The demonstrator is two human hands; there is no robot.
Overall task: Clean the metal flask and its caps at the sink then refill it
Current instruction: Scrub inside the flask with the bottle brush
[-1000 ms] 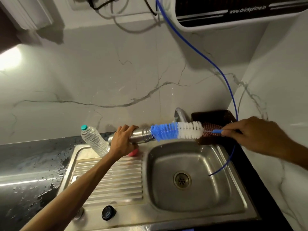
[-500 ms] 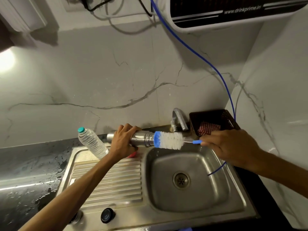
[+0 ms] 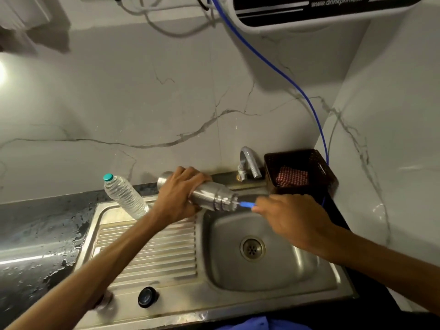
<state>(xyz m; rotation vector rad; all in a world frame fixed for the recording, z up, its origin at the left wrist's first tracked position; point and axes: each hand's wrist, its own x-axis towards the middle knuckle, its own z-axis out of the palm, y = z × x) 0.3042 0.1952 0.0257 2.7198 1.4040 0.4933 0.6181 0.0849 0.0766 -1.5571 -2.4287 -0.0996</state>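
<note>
Flask lies above sink, bottle left, basket right.

Brush bristles hidden inside flask; small obj behind left forearm near black cap too blurred to ID.

White marble-veined wall faces me and turns a corner at right. Dark wet table lies at left. Bright light glare at far left.
</note>
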